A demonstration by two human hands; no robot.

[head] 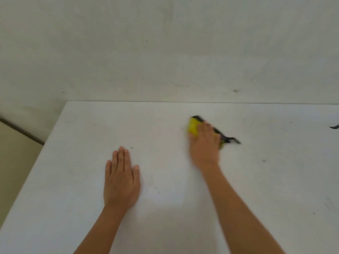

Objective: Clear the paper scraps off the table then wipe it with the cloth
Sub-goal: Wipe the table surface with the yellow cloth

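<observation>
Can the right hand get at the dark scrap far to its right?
Probably yes: only bare table lies between the right hand and the dark scrap, though that hand presses the cloth now.

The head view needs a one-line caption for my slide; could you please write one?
Right hand presses a yellow-and-black cloth onto the white table while the left hand rests flat on it.

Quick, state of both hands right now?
Left hand: open, flat on the table, holding nothing.
Right hand: open, fingers look straight despite the blur, pressing the yellow cloth onto the table.
</observation>
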